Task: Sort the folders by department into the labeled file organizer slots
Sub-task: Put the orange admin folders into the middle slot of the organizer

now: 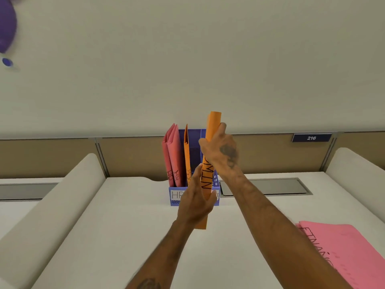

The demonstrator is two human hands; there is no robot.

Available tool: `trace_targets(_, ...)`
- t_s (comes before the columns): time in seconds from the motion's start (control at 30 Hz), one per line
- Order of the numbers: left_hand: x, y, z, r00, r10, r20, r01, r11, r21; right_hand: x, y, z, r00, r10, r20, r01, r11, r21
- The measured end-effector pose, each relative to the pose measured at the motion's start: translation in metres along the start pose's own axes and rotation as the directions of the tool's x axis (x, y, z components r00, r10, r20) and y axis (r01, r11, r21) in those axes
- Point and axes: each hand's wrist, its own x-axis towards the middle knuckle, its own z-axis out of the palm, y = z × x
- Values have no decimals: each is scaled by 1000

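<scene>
Orange folder (pixel 208 174) stands upright just before the blue organizer (pixel 194 140) at the desk's (pixel 125 215) far edge; right hand (pixel 218 149) grips its top, left hand (pixel 195 203) clasps lower. Best to aim at the slot with the other orange folder (pixel 186 155), then lower it straight.

White desk (pixel 129 226): blue organizer (pixel 174 202), pink folder (pixel 345 247)

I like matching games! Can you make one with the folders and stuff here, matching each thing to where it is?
Things:
1. orange folder
2. red folders
3. pink folder
4. number sign

Places:
A. lying flat on the desk
B. on the divider wall
C. held in both hands
D. standing in the blue organizer

Pairs: 1-C, 2-D, 3-A, 4-B
</scene>
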Motion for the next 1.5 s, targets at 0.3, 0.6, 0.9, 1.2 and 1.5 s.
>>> trace_targets(0.3,101,-61,-75,945,321,53,-320,885,340,69,-26,45,903,-250,-348,232,968,-93)
trace_targets(0.6,194,-102,-64,967,-21,256,-156,745,649,129,-11,84,889,-273,-369,255,962,-97)
trace_targets(0.9,196,-128,-49,978,42,204,-179,672,719,153,24,131,867,-275,-416,259,961,-96)
trace_targets(1.2,193,-133,-51,983,89,160,-178,674,717,154,47,169,840,-309,-447,284,951,-124)
trace_targets(1.5,193,-137,-51,983,108,150,-183,674,715,156,65,194,902,-228,-366,190,972,-136)
